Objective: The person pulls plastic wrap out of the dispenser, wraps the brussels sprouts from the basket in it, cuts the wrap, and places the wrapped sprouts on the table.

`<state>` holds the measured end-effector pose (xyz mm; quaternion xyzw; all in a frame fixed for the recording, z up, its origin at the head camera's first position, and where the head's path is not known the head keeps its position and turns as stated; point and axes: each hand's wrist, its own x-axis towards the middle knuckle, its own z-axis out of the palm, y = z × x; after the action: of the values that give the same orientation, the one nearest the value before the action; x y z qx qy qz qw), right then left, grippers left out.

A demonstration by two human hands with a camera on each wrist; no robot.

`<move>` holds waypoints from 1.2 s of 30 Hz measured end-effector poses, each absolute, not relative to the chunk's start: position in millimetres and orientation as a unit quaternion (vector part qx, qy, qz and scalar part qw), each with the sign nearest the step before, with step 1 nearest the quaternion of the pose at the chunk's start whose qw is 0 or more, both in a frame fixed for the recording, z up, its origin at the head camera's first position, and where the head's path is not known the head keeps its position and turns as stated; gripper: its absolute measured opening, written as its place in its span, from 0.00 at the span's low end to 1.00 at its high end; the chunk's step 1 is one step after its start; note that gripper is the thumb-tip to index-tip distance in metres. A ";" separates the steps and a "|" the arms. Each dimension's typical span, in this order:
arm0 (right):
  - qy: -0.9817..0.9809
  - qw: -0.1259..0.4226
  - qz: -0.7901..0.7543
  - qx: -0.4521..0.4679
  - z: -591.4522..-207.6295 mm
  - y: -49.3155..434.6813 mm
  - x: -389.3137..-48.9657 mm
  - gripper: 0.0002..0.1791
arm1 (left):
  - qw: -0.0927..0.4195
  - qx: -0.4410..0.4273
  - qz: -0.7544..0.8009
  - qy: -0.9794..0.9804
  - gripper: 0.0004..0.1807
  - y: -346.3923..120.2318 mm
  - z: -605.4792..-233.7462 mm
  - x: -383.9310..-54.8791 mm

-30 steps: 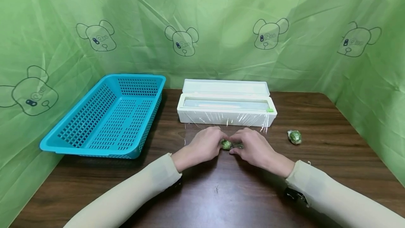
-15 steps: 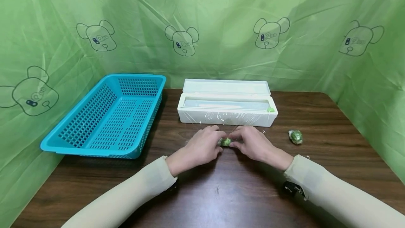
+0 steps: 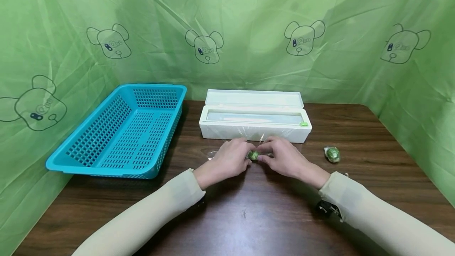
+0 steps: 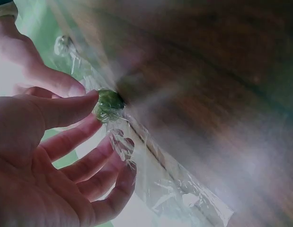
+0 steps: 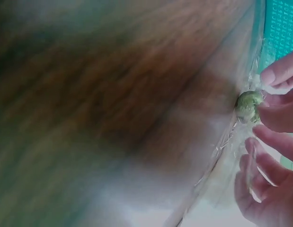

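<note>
A small round green vegetable (image 3: 253,155), leafy like a Brussels sprout, sits on the table in front of the white box, partly hidden by fingers. Clear cling film (image 4: 174,194) wraps it and stretches out to both sides. My left hand (image 3: 232,157) pinches it from the left between thumb and forefinger, with the other fingers curved behind the film. From the right my right hand (image 3: 284,158) pinches it with thumb and fingers. In the right wrist view the vegetable (image 5: 249,106) lies at the fingertips, film bunched around it.
The white cling film dispenser (image 3: 254,131) stands behind the hands, lid raised, a green slider at its right end. A blue plastic basket (image 3: 156,165) is at left. Another film-wrapped green vegetable (image 3: 332,154) lies at right. Green cloth (image 3: 249,7) encloses the table.
Both hands and the vegetable have shifted slightly away from me, closer to the dispenser. The film between the hands and the dispenser has become shorter.
</note>
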<state>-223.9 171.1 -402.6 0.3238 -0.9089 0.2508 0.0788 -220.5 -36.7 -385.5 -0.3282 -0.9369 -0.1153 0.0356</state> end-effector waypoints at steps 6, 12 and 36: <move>-0.903 0.129 0.228 0.342 -404.2 167.8 -224.0 0.16 | 0.036 -0.319 -0.110 -0.940 0.14 -35.8 -384.3 -226.1; -0.906 0.130 0.211 0.342 -407.9 163.9 -226.4 0.17 | 0.036 -0.309 -0.103 -0.945 0.15 -34.3 -386.0 -231.2; -0.907 0.134 0.223 0.331 -411.6 167.2 -244.5 0.12 | 0.066 -0.310 -0.107 -0.942 0.10 -32.7 -386.3 -226.2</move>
<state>-244.5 167.2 -411.6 0.3307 -0.9072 0.2228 0.1338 -226.2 -32.7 -386.3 -0.3098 -0.9425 -0.1069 0.0656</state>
